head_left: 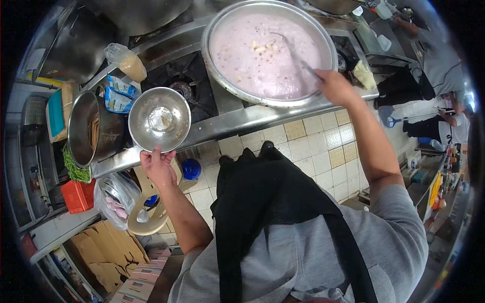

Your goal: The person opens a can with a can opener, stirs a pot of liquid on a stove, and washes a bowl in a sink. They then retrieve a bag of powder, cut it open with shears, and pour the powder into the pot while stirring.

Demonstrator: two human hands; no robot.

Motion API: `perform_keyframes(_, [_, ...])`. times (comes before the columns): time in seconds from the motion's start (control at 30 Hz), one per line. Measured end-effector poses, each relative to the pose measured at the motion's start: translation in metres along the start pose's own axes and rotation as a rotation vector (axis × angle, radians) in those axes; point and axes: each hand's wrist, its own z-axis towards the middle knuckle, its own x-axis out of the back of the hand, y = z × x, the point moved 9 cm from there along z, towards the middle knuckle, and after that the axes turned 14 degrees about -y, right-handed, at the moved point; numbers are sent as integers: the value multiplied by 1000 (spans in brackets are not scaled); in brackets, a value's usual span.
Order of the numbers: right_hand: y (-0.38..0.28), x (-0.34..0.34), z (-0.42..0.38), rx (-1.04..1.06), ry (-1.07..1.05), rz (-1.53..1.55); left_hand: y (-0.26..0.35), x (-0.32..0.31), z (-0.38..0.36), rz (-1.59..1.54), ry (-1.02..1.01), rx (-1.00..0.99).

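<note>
My left hand [160, 167] grips the near rim of a shiny metal bowl [157, 113], thumb on the edge. The bowl is tilted toward me over the stove's front, with a little residue on its bottom. My right hand [339, 88] is closed around the handle of a metal ladle [299, 56], whose head is mostly under the liquid. A wide metal pot [206, 53] holds this pale pinkish-purple liquid [237, 60], with small dark round bits and a cluster of yellowish pieces [265, 48] near its middle.
A burner [183, 91] lies between bowl and pot. To the left are a deep pot [76, 126], blue packets [119, 96] and a tied plastic bag [127, 63]. A pale cloth [364, 76] lies right. Two people [439, 60] stand at the far right.
</note>
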Motion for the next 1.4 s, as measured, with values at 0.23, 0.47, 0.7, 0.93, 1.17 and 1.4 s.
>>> perform_keyframes(0.23, [-52,-48,0,-108,-504,646,-2,14,-7,-13,24,-12])
perform_keyframes(0.47, [-53,-53,-36,-54,-502,1287,-3,11,-3,-9,5,-16])
perform_keyframes(0.7, [-6,-3,-62,-109,-191,1116,-2,3,2,18,19,5])
perform_keyframes(0.93, [0,63,-103,-137,-4,516,0,-1,4,13,-9,-6])
perform_keyframes(1.17, [-29,37,-99,47,-102,97,-8,5,3,-1,1,4])
perform_keyframes(1.4, [-12,28,-8,8,185,-164,-5,0,0,6,-14,17])
